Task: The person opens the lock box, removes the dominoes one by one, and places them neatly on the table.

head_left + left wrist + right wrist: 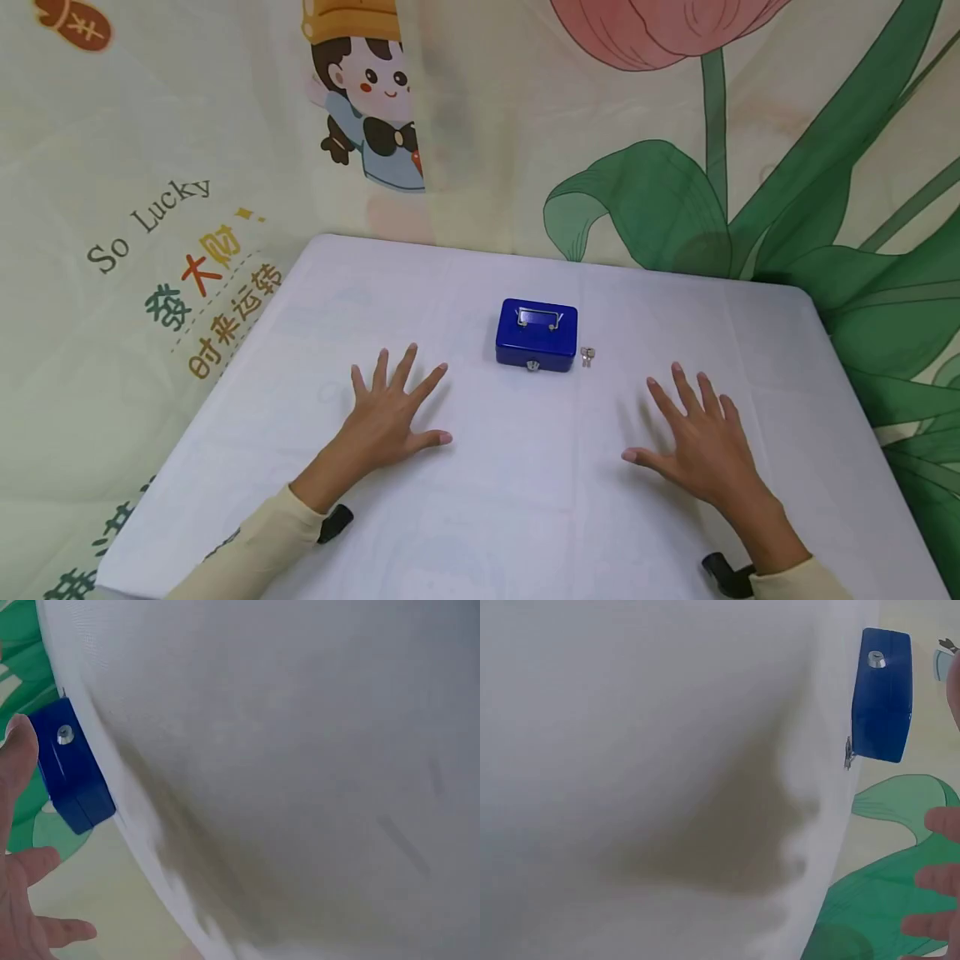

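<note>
Fingers (428, 385) fan wide on each side: the left hand (386, 421) is out in front and left of the blue box (536, 340), the right hand (708, 450) in front and right of it! The box sits upright on the white table (495, 517), keys (588, 357) just beside its right side.

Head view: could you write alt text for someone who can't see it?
A closed, glossy blue rectangular box with a silver lock sits on a white-covered table, small silver keys beside it. Nearer the viewer, a bare left hand and bare right hand are spread wide, nothing in either grip.
</note>
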A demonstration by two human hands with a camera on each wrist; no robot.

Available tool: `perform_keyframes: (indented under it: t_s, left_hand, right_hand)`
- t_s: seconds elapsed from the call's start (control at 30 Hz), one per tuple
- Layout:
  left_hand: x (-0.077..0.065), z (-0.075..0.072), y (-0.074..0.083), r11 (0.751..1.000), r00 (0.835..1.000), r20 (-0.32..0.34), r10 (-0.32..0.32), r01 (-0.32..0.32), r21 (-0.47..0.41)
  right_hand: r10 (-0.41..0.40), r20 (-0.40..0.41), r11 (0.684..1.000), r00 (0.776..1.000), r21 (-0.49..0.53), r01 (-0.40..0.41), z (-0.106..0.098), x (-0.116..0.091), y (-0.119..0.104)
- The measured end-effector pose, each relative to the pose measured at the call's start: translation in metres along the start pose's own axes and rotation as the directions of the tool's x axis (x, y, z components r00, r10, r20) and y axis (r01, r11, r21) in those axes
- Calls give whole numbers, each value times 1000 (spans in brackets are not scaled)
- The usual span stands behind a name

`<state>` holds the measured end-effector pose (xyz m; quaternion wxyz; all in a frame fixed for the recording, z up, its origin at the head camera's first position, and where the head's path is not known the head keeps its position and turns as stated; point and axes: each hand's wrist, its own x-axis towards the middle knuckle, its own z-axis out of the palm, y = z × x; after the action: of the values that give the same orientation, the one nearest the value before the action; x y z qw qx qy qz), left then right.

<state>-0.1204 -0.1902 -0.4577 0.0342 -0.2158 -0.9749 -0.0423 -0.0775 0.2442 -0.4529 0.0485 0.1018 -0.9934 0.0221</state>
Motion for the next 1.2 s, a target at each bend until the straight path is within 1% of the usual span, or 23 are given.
perform_keyframes:
  t_s: [0.13,0.27,0.43,0.5,0.6,0.87,0.97,1.07,1.2]
  left_hand:
    - [14,3,4,999,999,13,38,-38,9]
    - [33,6,5,998,997,43,69,-69,3]
    - [56,7,8,995,992,82,95,-94,-22]
    - [64,6,10,994,990,99,102,-99,-36]
    - [77,4,13,993,987,108,115,-110,-51]
    - [115,-1,22,989,985,124,123,-112,-92]
    - [130,3,24,986,985,122,124,-109,-125]
    - [142,8,26,982,983,136,122,-100,-159]
    - [154,12,29,976,979,164,119,-85,-198]
  right_hand:
    - [-21,11,1000,1000,14,21,-3,14,-8]
    - [-19,20,997,1000,80,17,-8,28,-17]
    - [-9,76,988,997,156,-3,-13,50,-26]
    - [-17,97,984,995,178,0,-14,60,-28]
    - [-37,125,981,991,193,12,-14,76,-30]
    - [-75,195,976,978,215,32,-10,109,-31]
    - [-91,221,972,971,231,39,-6,122,-31]
    - [-109,241,968,964,246,48,-2,134,-32]
    - [-134,270,966,953,249,66,3,146,-34]
